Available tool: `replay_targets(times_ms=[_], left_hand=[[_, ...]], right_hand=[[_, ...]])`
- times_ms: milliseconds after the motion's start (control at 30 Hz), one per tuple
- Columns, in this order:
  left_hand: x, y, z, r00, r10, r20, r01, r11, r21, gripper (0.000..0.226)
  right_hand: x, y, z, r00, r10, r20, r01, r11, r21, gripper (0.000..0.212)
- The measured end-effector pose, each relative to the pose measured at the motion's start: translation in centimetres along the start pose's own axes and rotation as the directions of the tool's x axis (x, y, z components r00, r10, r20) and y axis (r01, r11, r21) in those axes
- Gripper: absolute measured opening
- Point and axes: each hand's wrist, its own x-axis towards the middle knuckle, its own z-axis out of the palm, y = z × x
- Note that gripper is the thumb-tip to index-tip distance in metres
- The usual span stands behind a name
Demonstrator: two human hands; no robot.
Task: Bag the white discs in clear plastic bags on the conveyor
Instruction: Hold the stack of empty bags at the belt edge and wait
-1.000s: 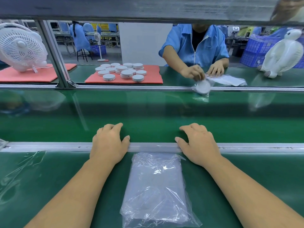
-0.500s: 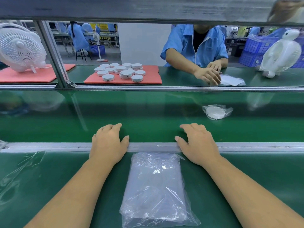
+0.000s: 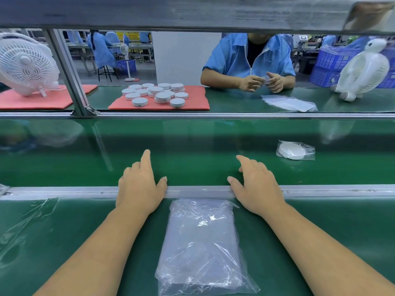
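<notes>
My left hand (image 3: 140, 184) rests on the metal rail (image 3: 64, 190) at the near edge of the green conveyor belt (image 3: 192, 146), one finger stretched out over the belt. My right hand (image 3: 255, 184) rests on the same rail, fingers relaxed, holding nothing. Between my forearms lies a stack of clear plastic bags (image 3: 203, 246) on the green bench. A bagged white disc (image 3: 295, 150) lies on the belt to the right of my right hand. Several loose white discs (image 3: 158, 95) sit on a red mat (image 3: 196, 103) across the belt.
A person in a blue shirt (image 3: 250, 58) sits opposite, both hands (image 3: 260, 82) raised above a flat pile of bags (image 3: 288, 102). White fans stand at far left (image 3: 27, 63) and far right (image 3: 363, 71). A grey beam (image 3: 192, 13) crosses overhead. Loose plastic film (image 3: 23, 227) lies at my left.
The person opposite dropped a bagged disc onto the belt, where it has since shifted slightly right, and then drew both hands back. My left index finger has stretched forward; my hands stayed on the rail.
</notes>
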Motion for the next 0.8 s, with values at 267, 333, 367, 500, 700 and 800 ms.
replay_targets(times_ms=[267,333,367,500,700,800], left_hand=[[0.06,-0.16,0.21,0.999,0.034,0.041,-0.036,0.999,0.033,0.058],[0.07,-0.12,0.16,0.999,0.028,0.025,-0.028,1.000,-0.001,0.068],[0.08,-0.11,0.12,1.000,0.026,0.015,-0.026,1.000,-0.008,0.071],[0.19,-0.27,0.31,0.999,0.032,0.040,-0.034,0.998,0.051,0.052],[0.19,-0.27,0.40,1.000,0.024,0.018,-0.025,0.998,0.051,0.061],[0.22,-0.33,0.45,1.000,0.018,0.022,-0.020,0.998,0.051,0.063]], right_hand=[[0.17,0.14,0.20,1.000,-0.023,0.015,0.023,0.999,-0.039,0.054],[0.23,0.10,0.17,1.000,-0.012,0.005,0.013,0.999,-0.030,0.058],[0.23,0.10,0.18,1.000,-0.014,0.008,0.014,0.999,-0.038,0.057],[0.20,0.18,0.22,1.000,-0.022,0.014,0.023,0.997,-0.069,0.051],[0.20,0.21,0.31,1.000,-0.029,0.005,0.030,0.996,-0.083,0.048],[0.13,0.25,0.35,1.000,-0.031,0.004,0.031,0.996,-0.081,0.048]])
